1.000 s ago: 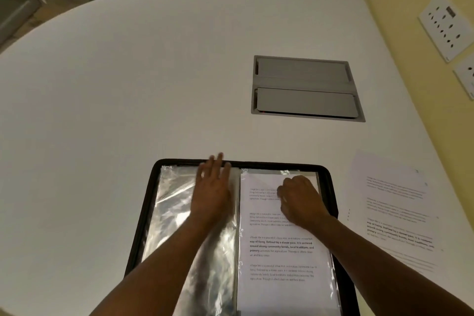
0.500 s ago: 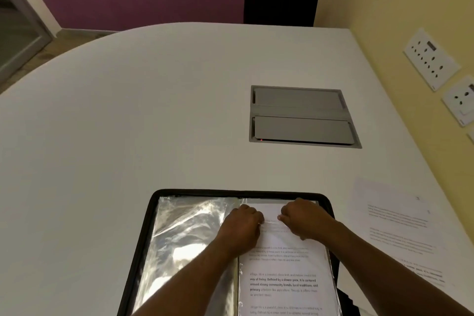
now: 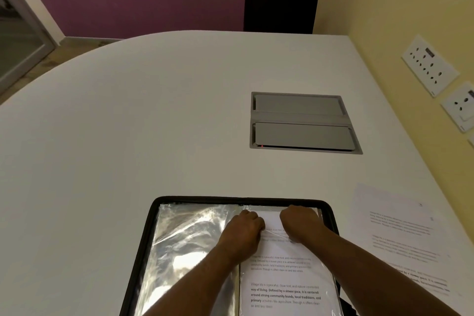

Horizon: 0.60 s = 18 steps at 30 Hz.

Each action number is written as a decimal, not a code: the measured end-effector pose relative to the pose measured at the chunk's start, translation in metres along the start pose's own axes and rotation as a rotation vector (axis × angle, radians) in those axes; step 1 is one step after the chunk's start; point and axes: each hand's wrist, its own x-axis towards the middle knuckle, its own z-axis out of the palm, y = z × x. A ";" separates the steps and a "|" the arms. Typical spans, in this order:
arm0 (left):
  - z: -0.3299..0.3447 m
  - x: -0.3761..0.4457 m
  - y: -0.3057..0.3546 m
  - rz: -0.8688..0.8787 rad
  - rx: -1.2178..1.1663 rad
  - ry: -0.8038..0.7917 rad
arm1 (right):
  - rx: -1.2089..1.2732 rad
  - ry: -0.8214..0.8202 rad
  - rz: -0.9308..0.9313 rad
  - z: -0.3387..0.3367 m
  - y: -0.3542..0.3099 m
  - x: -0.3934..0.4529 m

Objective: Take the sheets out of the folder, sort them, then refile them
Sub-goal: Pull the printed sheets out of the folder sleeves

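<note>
Folder (image 3: 143, 259) lies open on the surface (image 3: 128, 136); both hands, left (image 3: 243, 228) and right (image 3: 300, 226), pinch its right-side sleeve (image 3: 287, 277) at the top. Loose sheets (image 3: 400, 238) lie right of the folder, a grey hatch (image 3: 302, 123) beyond.

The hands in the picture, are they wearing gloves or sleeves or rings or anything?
No. The left hand and the right hand are both bare, with no gloves. No ring, watch or bracelet shows on either. Both forearms are bare too, right down to the bottom edge of the picture, so no sleeves come into view. The fingers are curled under, so their tips are hidden.
</note>
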 end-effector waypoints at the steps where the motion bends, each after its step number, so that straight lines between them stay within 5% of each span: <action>1: 0.000 0.000 0.001 0.001 -0.005 0.001 | -0.010 0.003 0.008 0.001 0.000 0.000; 18: 0.000 0.007 0.004 -0.059 -0.031 -0.004 | 0.218 0.141 0.027 -0.005 0.020 -0.012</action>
